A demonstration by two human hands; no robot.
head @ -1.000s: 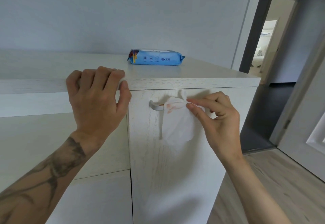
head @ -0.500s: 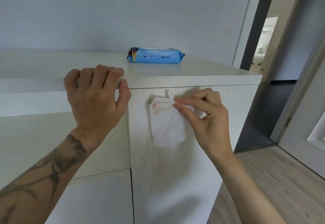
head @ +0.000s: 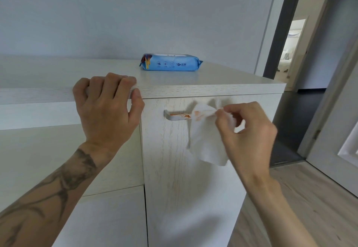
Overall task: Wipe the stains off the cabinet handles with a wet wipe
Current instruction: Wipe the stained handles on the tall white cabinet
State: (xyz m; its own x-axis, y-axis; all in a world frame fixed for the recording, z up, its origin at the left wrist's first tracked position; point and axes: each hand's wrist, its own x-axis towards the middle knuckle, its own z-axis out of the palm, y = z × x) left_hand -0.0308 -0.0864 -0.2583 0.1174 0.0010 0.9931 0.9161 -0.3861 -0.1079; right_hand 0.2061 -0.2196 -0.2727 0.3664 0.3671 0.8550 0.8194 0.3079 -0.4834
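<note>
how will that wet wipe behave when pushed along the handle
Likely floppy: the wet wipe hangs limp from the right hand's pinch. Probably light: the pinch alone holds it. May smear: orange stain marks it and the handle.

Place: a home, an indoor room | shown by: a white wood-grain cabinet (head: pixel 193 188) set against a plain pale wall (head: pixel 116 14) | wood-look floor (head: pixel 313 204) is laid | through an open doorway (head: pixel 302 39) a further bright room is seen | a pack of wet wipes (head: pixel 170 65) is kept on the cabinet top
</note>
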